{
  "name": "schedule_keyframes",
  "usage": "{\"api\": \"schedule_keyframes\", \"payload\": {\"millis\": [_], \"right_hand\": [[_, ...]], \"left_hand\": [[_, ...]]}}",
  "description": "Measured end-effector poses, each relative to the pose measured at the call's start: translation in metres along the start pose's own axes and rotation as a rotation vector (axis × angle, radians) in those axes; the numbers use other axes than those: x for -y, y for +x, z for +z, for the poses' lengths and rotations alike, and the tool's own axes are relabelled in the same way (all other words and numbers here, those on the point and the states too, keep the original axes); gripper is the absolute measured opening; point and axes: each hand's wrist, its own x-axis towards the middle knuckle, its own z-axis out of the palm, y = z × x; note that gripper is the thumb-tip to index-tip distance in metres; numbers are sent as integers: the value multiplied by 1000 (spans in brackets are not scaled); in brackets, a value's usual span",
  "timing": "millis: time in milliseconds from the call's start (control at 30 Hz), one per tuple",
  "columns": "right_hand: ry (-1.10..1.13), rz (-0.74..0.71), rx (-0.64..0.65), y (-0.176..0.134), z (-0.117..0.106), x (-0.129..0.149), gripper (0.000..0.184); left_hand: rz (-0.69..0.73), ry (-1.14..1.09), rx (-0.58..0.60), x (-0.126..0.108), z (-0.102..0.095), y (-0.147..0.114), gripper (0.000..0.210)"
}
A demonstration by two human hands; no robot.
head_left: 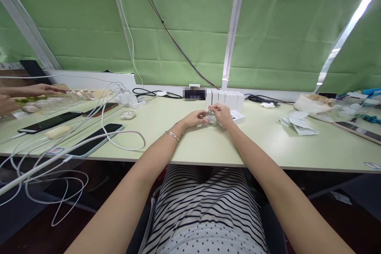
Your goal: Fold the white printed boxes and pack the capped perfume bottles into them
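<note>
Between my two hands is a small round clear bottle (211, 119), held just above or on the table. My left hand (195, 118) has its fingers closed on the bottle's left side. The fingers of my right hand (220, 113) pinch at its top and right side. An open white box (238, 117) lies right behind my right hand, partly covered by it. Several upright white boxes (226, 98) stand in a row behind.
Phones (97, 141) and tangled white cables lie on the left of the table (166, 127), near an earbud case (127, 115) and a power strip (131, 99). Another person's hand (41, 89) is at far left. Crumpled paper (298, 122) and a cloth bag (312, 106) lie right.
</note>
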Motion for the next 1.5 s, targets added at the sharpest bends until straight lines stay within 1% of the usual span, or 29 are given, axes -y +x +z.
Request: {"api": "schedule_keyframes", "payload": {"millis": [600, 1133, 1500], "right_hand": [[-76, -65, 15, 1, -3, 7, 15], [-50, -41, 13, 0, -2, 5, 13], [-57, -36, 22, -1, -2, 2, 17]], "left_hand": [[-10, 11, -4, -2, 0, -1, 46], [5, 21, 0, 4, -1, 2, 49], [22, 6, 4, 5, -1, 2, 50]]}}
